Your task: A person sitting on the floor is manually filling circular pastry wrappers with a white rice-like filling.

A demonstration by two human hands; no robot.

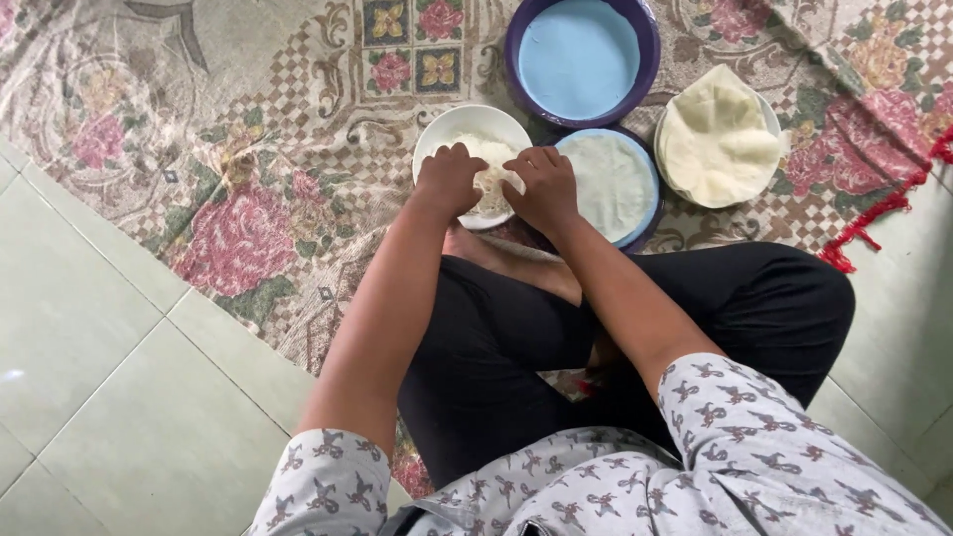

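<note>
Pale thin wrapper (493, 179), crumpled, w/ both hands.

Counted: two hands, four round vessels, one mat.

Two hands are seen, a left hand (449, 179) and a right hand (543, 189). One white bowl (437, 134), one purple basin (647, 50), one blue-rimmed plate (647, 199) and one plate of pale sheets (717, 139) are counted. One floral mat (238, 179) is laid.

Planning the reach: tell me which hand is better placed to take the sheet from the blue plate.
Right, probably. The right hand rests on the white plate directly beside the blue plate and its pale sheet. The left hand lies farther away, with the right hand between.
</note>
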